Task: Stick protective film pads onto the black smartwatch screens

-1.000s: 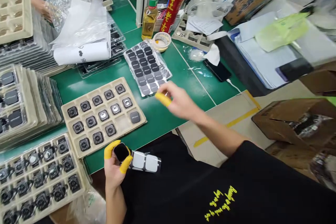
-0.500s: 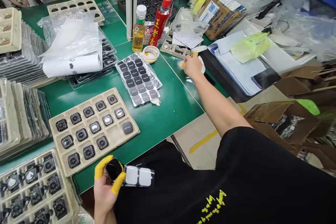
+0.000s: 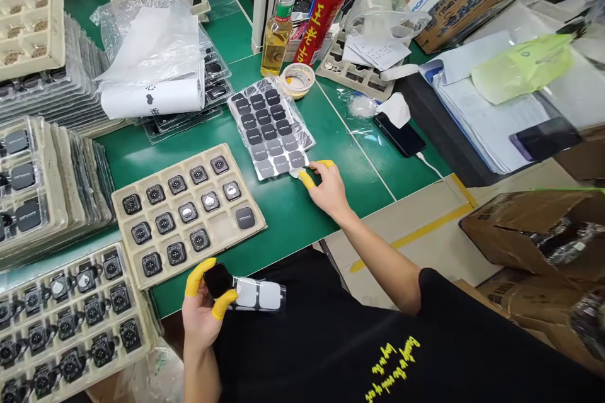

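Observation:
My left hand (image 3: 203, 308), with yellow finger cots, is closed around a smartwatch body (image 3: 218, 280), its dark glossy face upward. A clear film strip with white rounded-square pieces (image 3: 270, 295) sticks out to the right from the same grip. My right hand (image 3: 329, 189), also in yellow finger cots, pinches a small crumpled white scrap (image 3: 296, 172) at the near corner of a sheet of dark rounded-square stickers (image 3: 269, 131). To the left, a beige tray (image 3: 221, 225) holds several watch bodies with their backs up and a dark square cover (image 3: 244, 218).
Stacked trays (image 3: 85, 201) line the left side, with another watch tray (image 3: 61, 334) at the lower left. Behind the sheet stand an oil bottle (image 3: 278, 31), a red bottle (image 3: 326, 9) and a tape roll (image 3: 297, 80). A phone (image 3: 401, 135) charges at right.
My right hand has come back from the phone area to the sticker sheet's near corner, pinching the white scrap there. My left hand still holds the watch body and strip. The view has shifted.

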Demonstrator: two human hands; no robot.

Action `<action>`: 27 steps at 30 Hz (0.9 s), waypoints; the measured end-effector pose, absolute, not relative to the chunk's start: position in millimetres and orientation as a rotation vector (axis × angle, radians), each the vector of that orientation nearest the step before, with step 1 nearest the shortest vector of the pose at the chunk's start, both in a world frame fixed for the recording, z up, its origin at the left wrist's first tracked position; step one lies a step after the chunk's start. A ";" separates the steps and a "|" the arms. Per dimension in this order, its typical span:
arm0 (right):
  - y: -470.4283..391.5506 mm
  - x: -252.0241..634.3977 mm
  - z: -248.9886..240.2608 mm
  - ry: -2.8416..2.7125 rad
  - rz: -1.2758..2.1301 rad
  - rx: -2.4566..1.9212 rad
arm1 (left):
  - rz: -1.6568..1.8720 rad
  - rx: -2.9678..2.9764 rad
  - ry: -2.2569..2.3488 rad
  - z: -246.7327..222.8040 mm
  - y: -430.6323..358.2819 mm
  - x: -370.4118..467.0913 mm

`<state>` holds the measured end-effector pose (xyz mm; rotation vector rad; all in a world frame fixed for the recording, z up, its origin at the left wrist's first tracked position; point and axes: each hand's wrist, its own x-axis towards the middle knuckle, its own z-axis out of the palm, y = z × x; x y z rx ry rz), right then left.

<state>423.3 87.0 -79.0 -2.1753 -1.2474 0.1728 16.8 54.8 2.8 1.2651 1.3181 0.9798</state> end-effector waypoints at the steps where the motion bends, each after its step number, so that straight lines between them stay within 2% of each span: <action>1: 89.5 417.3 -81.3 -1.240 0.157 -2.180 | 0.977 1.274 1.304 4.3 56.9 18.6; 7: 90.8 415.7 -71.5 -1.253 0.193 -2.183 | 0.918 1.272 1.256 10.9 58.3 29.4; 13: 49.0 412.3 -24.7 -1.251 0.209 -2.033 | 0.854 1.281 1.166 13.9 56.3 31.9; 17: 28.2 353.6 21.4 -1.537 0.446 -1.687 | 0.803 1.301 1.085 16.9 58.9 36.7; 20: 36.9 302.5 45.5 -1.917 0.667 -1.249 | 0.803 1.347 0.966 17.5 61.5 38.8; 23: 60.0 275.3 57.2 -2.176 0.585 -0.832 | 0.806 1.422 0.841 14.9 63.4 35.0; 27: 82.3 268.2 59.9 -2.252 0.300 -0.684 | 0.850 1.470 0.745 9.2 62.1 26.5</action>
